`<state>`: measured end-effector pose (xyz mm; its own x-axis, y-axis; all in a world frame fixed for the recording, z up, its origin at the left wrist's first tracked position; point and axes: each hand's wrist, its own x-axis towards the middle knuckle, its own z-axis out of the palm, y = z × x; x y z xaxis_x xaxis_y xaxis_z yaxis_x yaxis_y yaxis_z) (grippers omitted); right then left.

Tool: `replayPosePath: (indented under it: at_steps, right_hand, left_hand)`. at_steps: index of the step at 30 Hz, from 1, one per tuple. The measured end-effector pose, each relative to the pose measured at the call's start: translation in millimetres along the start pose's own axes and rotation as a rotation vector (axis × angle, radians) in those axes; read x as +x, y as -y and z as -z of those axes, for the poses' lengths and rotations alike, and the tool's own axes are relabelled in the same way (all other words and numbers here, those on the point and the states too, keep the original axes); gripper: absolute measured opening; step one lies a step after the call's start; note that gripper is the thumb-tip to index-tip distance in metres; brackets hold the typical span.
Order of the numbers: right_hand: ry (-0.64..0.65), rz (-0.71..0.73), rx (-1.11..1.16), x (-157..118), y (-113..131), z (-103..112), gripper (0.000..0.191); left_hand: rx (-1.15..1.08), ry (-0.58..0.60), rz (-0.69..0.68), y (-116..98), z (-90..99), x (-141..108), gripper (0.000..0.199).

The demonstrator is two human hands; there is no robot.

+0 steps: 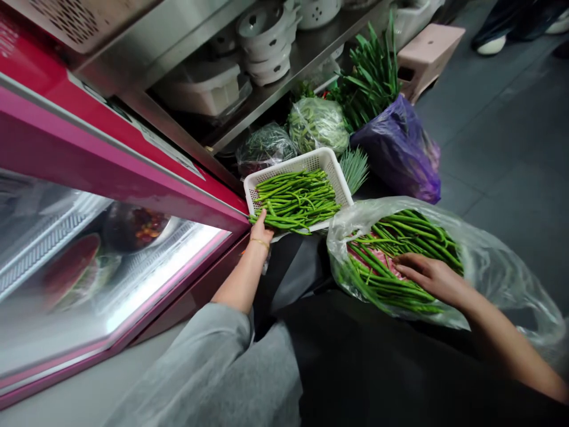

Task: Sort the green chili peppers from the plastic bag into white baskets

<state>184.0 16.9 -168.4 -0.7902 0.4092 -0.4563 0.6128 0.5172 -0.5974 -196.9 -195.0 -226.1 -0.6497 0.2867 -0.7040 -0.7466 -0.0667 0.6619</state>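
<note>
My left hand [261,233] grips the near left corner of a white perforated basket [341,178], thumb up over the rim. Slender green beans [297,198] lie heaped in it, some poking over the near edge. To the right, a clear plastic bag [493,261] lies open around more long green beans [418,234]. My right hand [427,276] reaches into this bag, palm down. Its thumb and fingers come close together at a pink patch [377,261] among the beans. What the fingertips hold, if anything, is not plain.
A glass-fronted fridge [186,261] with pink trim stands at left. Behind the basket lie bagged greens [319,124] and a purple bag [402,145] of leafy stalks. Metal shelving [311,59] holds white pots [267,47]. A pale stool [427,56] and someone's feet [491,46] are farther back.
</note>
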Motion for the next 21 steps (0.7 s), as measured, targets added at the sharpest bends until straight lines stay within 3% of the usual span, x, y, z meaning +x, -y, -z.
replayPosePath:
  at_steps: [2, 5, 6, 8, 10, 12, 16, 21]
  right_hand:
    - [0.01, 0.034, 0.002, -1.5, -3.3, -5.4, 0.039]
    - [0.013, 0.084, -0.014, -2.7, -11.8, -14.5, 0.042]
    - [0.009, 0.097, -0.023, -2.8, -14.7, -16.9, 0.044]
    - [0.003, 0.123, -0.046, -2.5, -18.9, -20.2, 0.047]
    - [0.005, 0.144, -0.084, -1.3, -20.1, -21.6, 0.05]
    - [0.011, 0.156, -0.132, -0.1, -18.3, -21.4, 0.051]
    - [0.008, 0.138, -0.19, -5.7, -13.8, -17.2, 0.048]
    - [-0.031, 0.015, -0.218, -28.6, -27.7, -6.4, 0.039]
  left_hand:
    - [0.059, -0.047, 0.02, -6.8, 19.6, -15.4, 0.032]
    - [0.553, 0.001, 0.014, -17.7, 44.3, -38.0, 0.023]
    - [0.778, 0.008, -0.079, -20.1, 49.4, -43.6, 0.022]
    - [1.209, 0.038, -0.432, -20.7, 52.8, -48.5, 0.025]
    - [1.542, 0.167, -0.839, -15.7, 46.7, -42.2, 0.047]
    - [1.805, 0.326, -1.07, -9.1, 34.4, -25.0, 0.069]
    - [2.154, 0.396, -1.095, -9.0, 8.5, 18.8, 0.079]
    - [2.216, 0.315, -1.117, -1.2, -6.6, 39.5, 0.076]
